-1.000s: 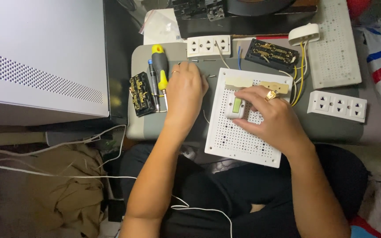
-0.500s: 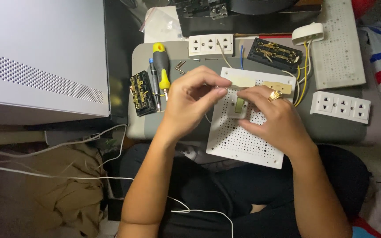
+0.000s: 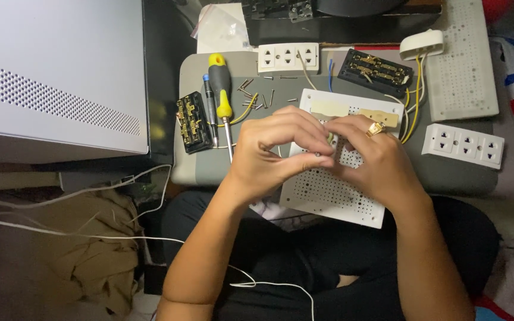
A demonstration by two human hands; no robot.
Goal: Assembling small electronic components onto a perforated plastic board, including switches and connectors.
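Closest in, the person's dark-clothed lap fills the bottom of the view, with a thin white cable (image 3: 150,239) trailing across it from the left. Above the lap, both hands meet over a white perforated board (image 3: 328,193) that overhangs the near edge of the grey surface (image 3: 200,169). The left hand (image 3: 272,154) has its fingers curled and pinched together at the tips; the right hand (image 3: 373,160), wearing a gold ring (image 3: 376,128), presses in against it from the other side. Something small sits between the fingertips, but the fingers cover it almost wholly, so I cannot tell what it is or which hand truly has it.

Just left of the hands lie a yellow-and-black screwdriver (image 3: 221,95), a slimmer blue-tipped one (image 3: 209,107) and a black block with brass contacts (image 3: 190,122). Loose screws (image 3: 251,95) are scattered just beyond the left knuckles. Further back stand a white triple socket face (image 3: 288,58) and a second black brass-fitted block (image 3: 376,68), with yellow wires (image 3: 411,113) running to a white plug body (image 3: 422,43). To the right lie another white socket strip (image 3: 463,145) and a second perforated panel (image 3: 464,65), its top cut off. A large grey perforated casing (image 3: 55,77) fills the left side.
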